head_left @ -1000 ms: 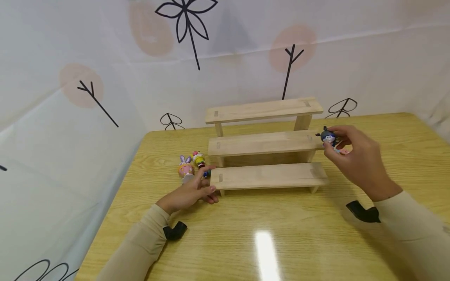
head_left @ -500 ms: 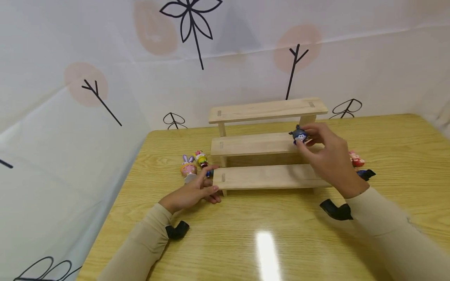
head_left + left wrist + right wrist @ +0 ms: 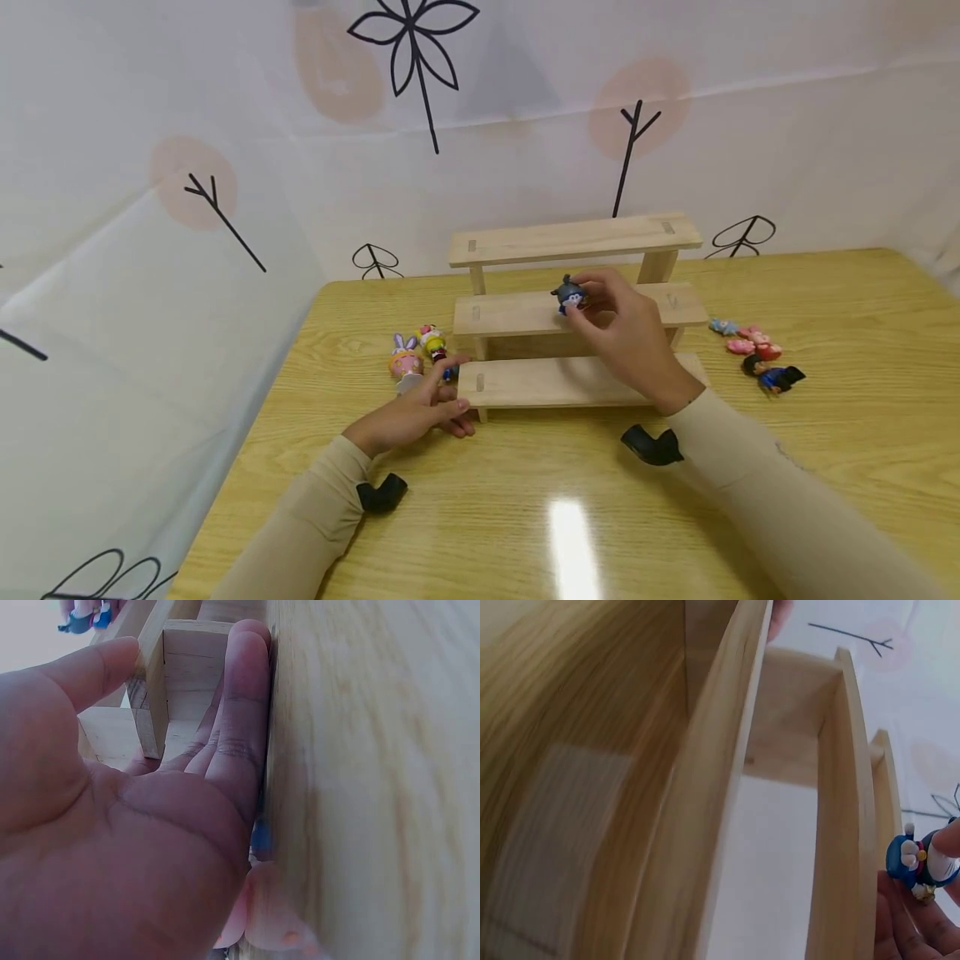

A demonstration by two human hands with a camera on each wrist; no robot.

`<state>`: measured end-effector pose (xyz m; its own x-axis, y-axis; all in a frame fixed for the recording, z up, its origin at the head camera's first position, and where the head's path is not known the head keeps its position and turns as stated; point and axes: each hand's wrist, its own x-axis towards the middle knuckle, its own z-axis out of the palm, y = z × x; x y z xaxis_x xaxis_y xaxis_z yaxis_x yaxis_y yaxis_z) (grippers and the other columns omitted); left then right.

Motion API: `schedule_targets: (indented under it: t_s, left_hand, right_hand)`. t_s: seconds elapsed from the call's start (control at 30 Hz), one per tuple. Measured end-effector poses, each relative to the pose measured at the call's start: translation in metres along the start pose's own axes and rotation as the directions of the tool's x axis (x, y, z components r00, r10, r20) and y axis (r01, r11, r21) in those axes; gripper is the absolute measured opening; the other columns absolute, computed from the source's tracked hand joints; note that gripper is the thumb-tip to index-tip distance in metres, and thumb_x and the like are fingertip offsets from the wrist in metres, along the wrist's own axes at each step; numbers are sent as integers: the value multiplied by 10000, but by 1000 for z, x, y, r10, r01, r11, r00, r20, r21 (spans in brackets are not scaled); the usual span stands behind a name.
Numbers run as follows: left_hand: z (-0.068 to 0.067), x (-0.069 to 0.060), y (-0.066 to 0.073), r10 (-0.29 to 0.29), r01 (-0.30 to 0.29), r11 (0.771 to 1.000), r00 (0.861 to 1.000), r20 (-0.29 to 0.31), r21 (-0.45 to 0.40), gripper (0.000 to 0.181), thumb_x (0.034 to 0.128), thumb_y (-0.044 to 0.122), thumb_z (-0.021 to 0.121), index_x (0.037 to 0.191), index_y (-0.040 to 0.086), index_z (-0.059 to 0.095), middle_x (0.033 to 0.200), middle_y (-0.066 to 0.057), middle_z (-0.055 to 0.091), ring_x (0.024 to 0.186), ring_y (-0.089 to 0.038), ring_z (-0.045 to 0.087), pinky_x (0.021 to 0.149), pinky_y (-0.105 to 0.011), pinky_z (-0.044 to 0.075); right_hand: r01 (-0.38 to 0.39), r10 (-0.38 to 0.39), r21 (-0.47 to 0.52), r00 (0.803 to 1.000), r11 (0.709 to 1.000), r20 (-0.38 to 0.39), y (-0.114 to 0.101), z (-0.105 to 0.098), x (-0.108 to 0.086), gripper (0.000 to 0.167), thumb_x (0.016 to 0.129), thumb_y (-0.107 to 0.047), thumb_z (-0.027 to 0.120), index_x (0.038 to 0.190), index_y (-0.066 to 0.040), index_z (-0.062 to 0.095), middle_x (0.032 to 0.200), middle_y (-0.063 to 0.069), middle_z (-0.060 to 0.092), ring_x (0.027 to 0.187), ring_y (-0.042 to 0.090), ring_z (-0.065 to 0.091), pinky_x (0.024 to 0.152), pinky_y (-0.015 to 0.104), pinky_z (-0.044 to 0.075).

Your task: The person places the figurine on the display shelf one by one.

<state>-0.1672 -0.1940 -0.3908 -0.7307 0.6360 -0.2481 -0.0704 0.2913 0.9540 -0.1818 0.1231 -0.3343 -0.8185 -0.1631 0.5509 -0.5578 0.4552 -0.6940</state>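
Observation:
A three-tier wooden display shelf stands on the table. At the left end of its lowest board, my left hand grips the corner; in the left wrist view, the thumb touches the board edge and the fingers extend under it. Over the middle board, my right hand pinches a small blue-and-white toy figurine between thumb and fingers. The right wrist view shows this figurine's red collar and yellow bell. Whether it touches the board I cannot tell.
Left of the shelf lie a bunny-eared figurine and a yellow-and-white figurine, with a blue one partly behind my left hand. To the right are several small pink and blue figurines and a dark-haired figurine in blue. A patterned white cloth hangs behind.
My right hand has carried the blue-and-white figurine leftward from the shelf's right end to above the middle board, uncovering the figurines on the right. My left hand keeps its place.

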Motion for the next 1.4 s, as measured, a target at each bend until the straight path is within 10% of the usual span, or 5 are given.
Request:
schedule_targets:
  t_s: [0.2, 1.4]
  left_hand:
    - [0, 0, 0, -2, 2, 1000, 1000, 1, 2, 701, 1058, 272, 519, 1591, 323, 66, 1165, -214, 637, 1011, -270, 697, 908, -387, 591]
    - [0, 1, -1, -16, 16, 1000, 1000, -3, -6, 695, 1058, 253, 519, 1588, 320, 74, 1165, -212, 633, 1007, -269, 700, 909, -390, 592]
  right_hand:
    - [-19, 18, 24, 999, 1000, 34, -4, 20, 6, 326, 967, -98, 659, 1267, -9, 564, 1127, 163, 699, 956, 239, 698, 811, 381, 594]
    - [-16, 17, -171, 1000, 985, 6, -26, 76, 24, 329, 934, -198, 728, 1213, -62, 619, 1088, 145, 739, 985, 307, 653, 829, 468, 511]
